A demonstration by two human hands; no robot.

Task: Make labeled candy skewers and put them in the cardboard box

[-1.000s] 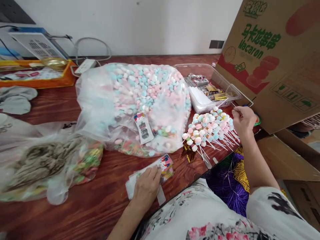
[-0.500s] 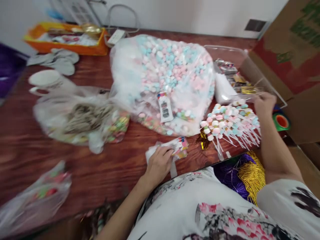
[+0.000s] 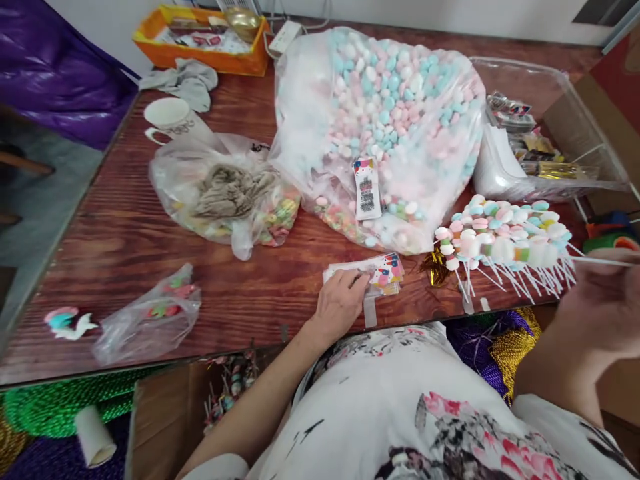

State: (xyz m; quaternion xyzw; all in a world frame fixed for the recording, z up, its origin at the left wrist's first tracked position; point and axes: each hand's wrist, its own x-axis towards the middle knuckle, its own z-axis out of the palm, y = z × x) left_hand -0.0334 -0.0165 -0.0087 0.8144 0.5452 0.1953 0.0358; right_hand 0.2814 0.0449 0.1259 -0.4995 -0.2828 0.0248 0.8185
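Our left hand [image 3: 343, 300] lies, fingers loosely curled, on the printed packets [image 3: 387, 272] near the front edge of the table [image 3: 265, 290]; whether it grips one, we cannot tell. Our blurred right hand [image 3: 605, 310] pinches the stick of a candy skewer [image 3: 543, 253], its candies over the skewer pile [image 3: 500, 217].

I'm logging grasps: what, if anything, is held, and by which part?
The right hand seems to hold a candy skewer by its bare white stick; the left hand rests on printed cards, its grip unclear.
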